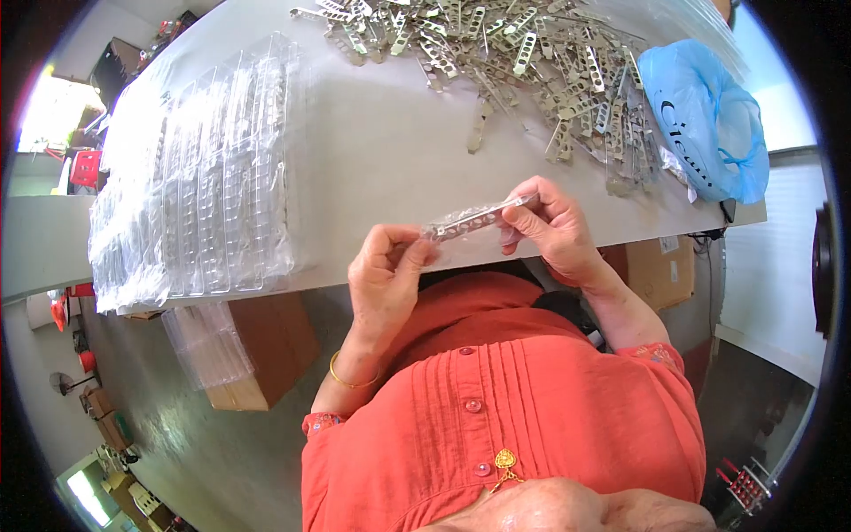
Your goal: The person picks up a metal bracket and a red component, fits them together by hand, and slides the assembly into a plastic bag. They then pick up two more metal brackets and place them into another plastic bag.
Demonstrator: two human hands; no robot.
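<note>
First, a stack of clear packets (204, 177) lies on the tabletop (390, 142), too glassy to count. One perforated metal strip (474, 219) in a clear sleeve hangs over the tabletop's near edge, left hand (386, 270) and right hand (554, 229) each in a closed grip on one end. Farther right is a heap of loose strips (505, 53) — tangled, cut off at the top — and one blue plastic bag (709, 124), its contents hidden.

Worktop (390, 151): pale grey, long, running away from the viewer.
Metal strips (514, 53): a loose heap of perforated pieces at the far end of the worktop.
Blue bag (700, 124): thin plastic with dark lettering, just beside the heap on its right.
Clear packs (213, 186): overlapping rows on the left of the worktop, reaching its near edge.
Cardboard box (266, 346): on the floor (195, 443) under the worktop, with clear sleeves (199, 341) stacked against it.
Second box (660, 270): under the right end.
</note>
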